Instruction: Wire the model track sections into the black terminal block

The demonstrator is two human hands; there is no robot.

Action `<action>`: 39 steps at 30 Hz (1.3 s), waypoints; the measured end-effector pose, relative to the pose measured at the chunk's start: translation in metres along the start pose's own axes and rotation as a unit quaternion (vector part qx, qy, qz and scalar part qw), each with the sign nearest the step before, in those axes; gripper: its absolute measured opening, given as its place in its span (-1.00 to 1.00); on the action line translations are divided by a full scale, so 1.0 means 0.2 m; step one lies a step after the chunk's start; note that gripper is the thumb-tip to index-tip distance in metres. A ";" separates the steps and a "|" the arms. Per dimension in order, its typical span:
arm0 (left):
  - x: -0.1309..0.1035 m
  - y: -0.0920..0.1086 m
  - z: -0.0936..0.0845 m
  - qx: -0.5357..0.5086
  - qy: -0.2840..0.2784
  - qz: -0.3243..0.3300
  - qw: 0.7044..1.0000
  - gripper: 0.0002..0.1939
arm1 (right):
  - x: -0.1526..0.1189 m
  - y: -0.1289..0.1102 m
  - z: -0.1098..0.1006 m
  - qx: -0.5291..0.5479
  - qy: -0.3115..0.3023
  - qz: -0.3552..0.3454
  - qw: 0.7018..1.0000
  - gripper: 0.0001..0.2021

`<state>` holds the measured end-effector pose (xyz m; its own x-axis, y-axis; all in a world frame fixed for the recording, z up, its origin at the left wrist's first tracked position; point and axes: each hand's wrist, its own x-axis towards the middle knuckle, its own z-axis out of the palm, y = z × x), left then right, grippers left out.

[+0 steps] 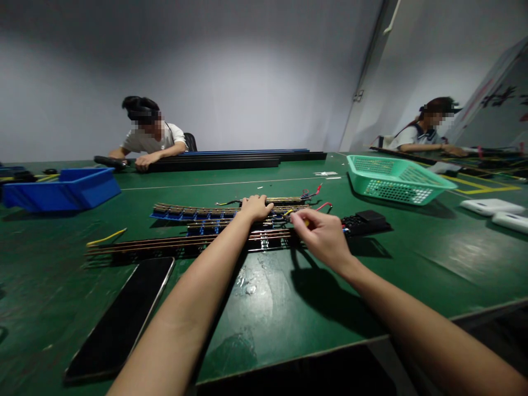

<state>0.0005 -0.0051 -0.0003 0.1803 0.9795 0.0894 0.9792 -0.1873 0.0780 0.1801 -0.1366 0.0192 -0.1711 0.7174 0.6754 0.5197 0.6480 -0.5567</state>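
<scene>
My left hand (256, 209) lies palm down across several long, narrow strips with copper-coloured rails, fingers stretched forward. Under and beside it runs a blue-based strip (177, 213); a black-based strip (140, 247) lies nearer to me. My right hand (324, 236) is closed in a pinch over the strips' right part, around a small thing with a bit of yellow showing, mostly hidden by the fingers. Just right of that hand is a black block-shaped end piece (367, 222). A red wire (325, 205) curls up behind the right hand, and a yellow wire (106, 237) sticks out at the far left.
A black phone-like slab (119, 319) lies left of my left forearm. Beyond stand a blue bin (61, 192) on the left and a green perforated basket (396, 181) on the right. White cases (490, 207) lie at right. Two people sit across the table, near long black bars (214, 163).
</scene>
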 end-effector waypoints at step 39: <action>0.01 0.00 0.00 0.002 0.006 0.007 1.000 -0.46 | 0.28 0.22 -0.30 -0.001 0.200 0.167 0.965 -0.73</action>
<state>0.0007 -0.0041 0.0002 0.1925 0.9760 0.1024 0.9771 -0.2002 0.0720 0.2435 -0.0825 0.0608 0.3437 0.7295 0.5914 0.4917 0.3968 -0.7751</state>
